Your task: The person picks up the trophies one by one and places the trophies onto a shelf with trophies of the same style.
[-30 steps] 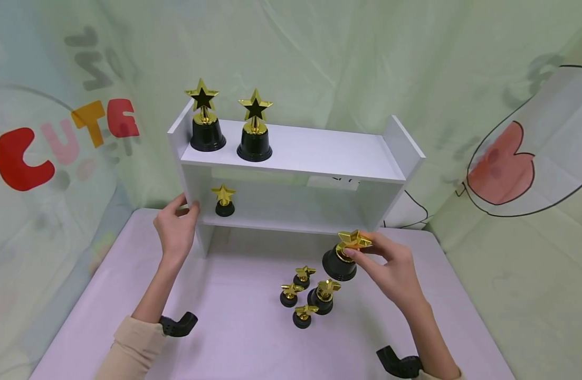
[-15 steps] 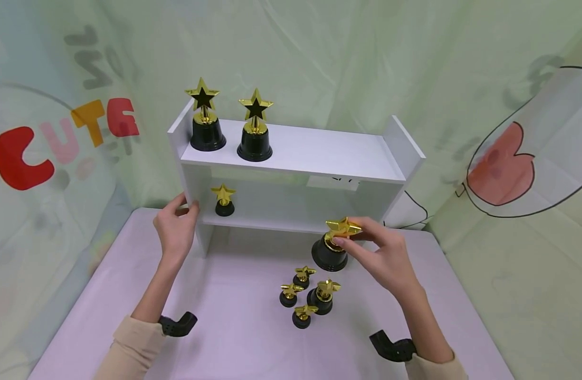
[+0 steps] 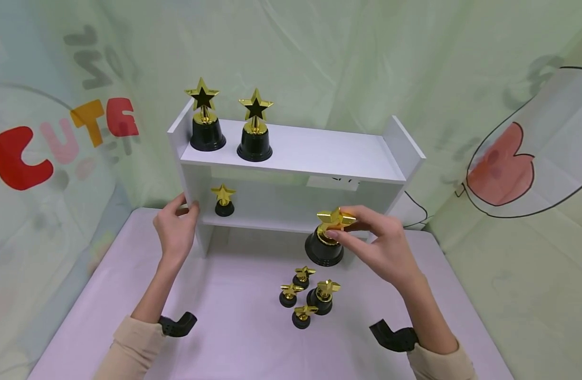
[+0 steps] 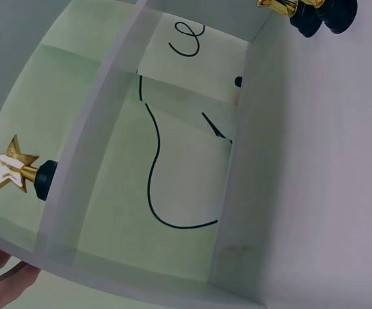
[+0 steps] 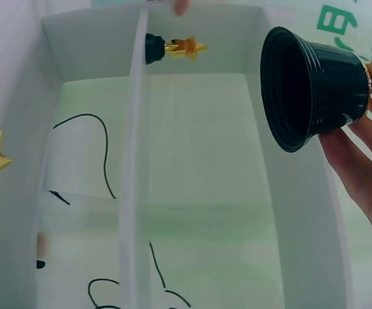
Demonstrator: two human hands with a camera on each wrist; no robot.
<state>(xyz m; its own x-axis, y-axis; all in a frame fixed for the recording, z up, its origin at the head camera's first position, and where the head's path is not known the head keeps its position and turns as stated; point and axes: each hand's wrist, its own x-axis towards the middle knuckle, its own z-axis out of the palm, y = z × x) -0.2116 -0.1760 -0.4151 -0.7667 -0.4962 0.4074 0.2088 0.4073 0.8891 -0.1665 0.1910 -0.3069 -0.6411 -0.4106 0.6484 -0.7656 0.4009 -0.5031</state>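
Note:
My right hand (image 3: 383, 245) pinches a large star trophy (image 3: 324, 248) by its gold upper part, in front of the lower shelf's right half. Its black base is tilted, and the hollow underside shows in the right wrist view. My left hand (image 3: 175, 227) grips the left side panel of the white shelf unit (image 3: 295, 153), thumb on one face and fingers on the other. Two large star trophies, a left one (image 3: 207, 129) and a right one (image 3: 254, 137), stand on the top board. One small star trophy (image 3: 224, 201) stands at the lower board's left end.
On the pale tablecloth (image 3: 243, 316), a large trophy (image 3: 321, 298) and several small star trophies (image 3: 302, 316) stand close together below my right hand. Green curtains (image 3: 319, 63) hang behind the unit. A dark line (image 3: 416, 206) shows behind its right side.
My right hand has moved left and up in the head view, carrying the large trophy from the right towards the shelf. The left hand stays on the side panel.

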